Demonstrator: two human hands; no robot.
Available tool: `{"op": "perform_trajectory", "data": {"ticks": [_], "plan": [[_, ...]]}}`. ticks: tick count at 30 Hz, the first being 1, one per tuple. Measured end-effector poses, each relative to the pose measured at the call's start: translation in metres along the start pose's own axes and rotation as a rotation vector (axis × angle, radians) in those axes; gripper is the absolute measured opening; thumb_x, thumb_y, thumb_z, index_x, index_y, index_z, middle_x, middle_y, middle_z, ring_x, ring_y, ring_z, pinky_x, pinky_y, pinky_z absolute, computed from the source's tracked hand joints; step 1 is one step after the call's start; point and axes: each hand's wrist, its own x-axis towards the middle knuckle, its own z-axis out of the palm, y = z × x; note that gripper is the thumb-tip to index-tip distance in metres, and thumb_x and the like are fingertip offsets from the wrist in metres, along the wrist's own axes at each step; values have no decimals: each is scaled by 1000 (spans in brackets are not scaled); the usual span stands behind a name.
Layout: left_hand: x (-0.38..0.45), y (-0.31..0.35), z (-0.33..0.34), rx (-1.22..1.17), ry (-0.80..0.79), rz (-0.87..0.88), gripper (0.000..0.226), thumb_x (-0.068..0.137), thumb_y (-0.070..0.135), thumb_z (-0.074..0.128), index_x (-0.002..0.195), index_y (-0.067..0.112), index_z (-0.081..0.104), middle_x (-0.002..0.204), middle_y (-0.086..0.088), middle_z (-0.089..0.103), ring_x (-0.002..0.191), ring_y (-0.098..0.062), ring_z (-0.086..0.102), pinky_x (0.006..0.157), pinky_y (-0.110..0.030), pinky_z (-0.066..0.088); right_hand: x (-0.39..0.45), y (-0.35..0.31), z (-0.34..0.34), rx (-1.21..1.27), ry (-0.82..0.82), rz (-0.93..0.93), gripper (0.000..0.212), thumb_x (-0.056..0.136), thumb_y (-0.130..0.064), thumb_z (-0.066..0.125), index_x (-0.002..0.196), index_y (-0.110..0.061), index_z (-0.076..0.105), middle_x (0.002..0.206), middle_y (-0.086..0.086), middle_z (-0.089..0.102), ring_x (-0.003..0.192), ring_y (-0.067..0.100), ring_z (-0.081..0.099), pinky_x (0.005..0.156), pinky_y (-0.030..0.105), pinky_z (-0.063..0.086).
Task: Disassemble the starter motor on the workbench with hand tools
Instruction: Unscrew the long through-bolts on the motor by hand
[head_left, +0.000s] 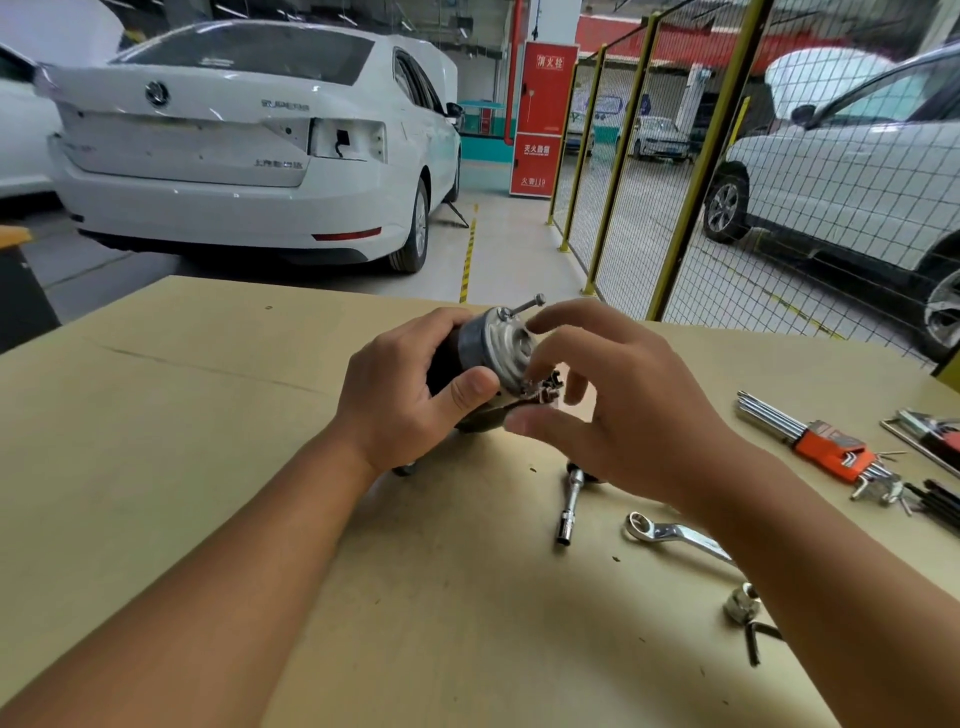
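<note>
The starter motor (496, 345), a dark cylinder with a silver end cap, is held a little above the cardboard-covered workbench (208, 426). My left hand (410, 384) wraps around its body from the left, thumb on the cap's rim. A long through bolt (522, 305) sticks out of the cap at the top. My right hand (613, 400) is at the cap's right side, fingers spread and curled, fingertips touching the cap and the small terminal parts at its lower edge. I cannot tell whether they pinch anything.
On the bench to the right lie a socket extension bar (570, 506), a ring spanner (670, 535), a loose socket (740, 605), an orange-holdered hex key set (826, 447) and dark hex keys (935, 504). Beyond the bench stand a white car (234, 145) and a yellow mesh fence (691, 156).
</note>
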Motion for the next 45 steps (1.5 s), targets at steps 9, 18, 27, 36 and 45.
{"op": "perform_trajectory", "data": {"ticks": [9, 18, 27, 36, 45], "plan": [[0, -1, 2, 5, 3, -7, 84, 86, 91, 34, 127, 25, 64, 104, 11, 72, 92, -22, 69, 73, -45, 56, 6, 0, -4, -79, -98, 69, 14, 93, -38, 68, 95, -26, 60, 86, -10, 57, 72, 15, 48, 62, 38, 46], [-1, -1, 2, -2, -3, -13, 84, 86, 92, 34, 125, 25, 65, 101, 13, 71, 89, -18, 68, 70, -43, 56, 6, -3, -6, -52, -136, 97, 15, 91, -36, 70, 98, -33, 57, 93, -11, 57, 78, 19, 52, 66, 41, 49], [-1, 0, 1, -4, -1, -20, 86, 85, 93, 33, 127, 25, 65, 103, 12, 72, 92, -20, 69, 72, -45, 56, 5, -2, -5, 22, -138, 119, 13, 92, -31, 69, 94, -28, 56, 88, -11, 60, 75, 20, 53, 67, 44, 50], [0, -2, 2, -31, -12, -22, 85, 84, 93, 35, 131, 28, 63, 108, 12, 72, 97, -18, 70, 76, -46, 57, 4, -9, 3, 9, -78, 134, 17, 92, -42, 65, 92, -31, 51, 88, -9, 59, 81, 23, 55, 68, 45, 51], [-1, -2, 1, -24, -9, -28, 84, 84, 93, 35, 128, 28, 64, 105, 13, 72, 93, -17, 69, 73, -45, 57, 4, -15, 0, -12, -71, 191, 27, 93, -48, 60, 84, -23, 56, 81, -7, 58, 75, 20, 53, 66, 45, 50]]}}
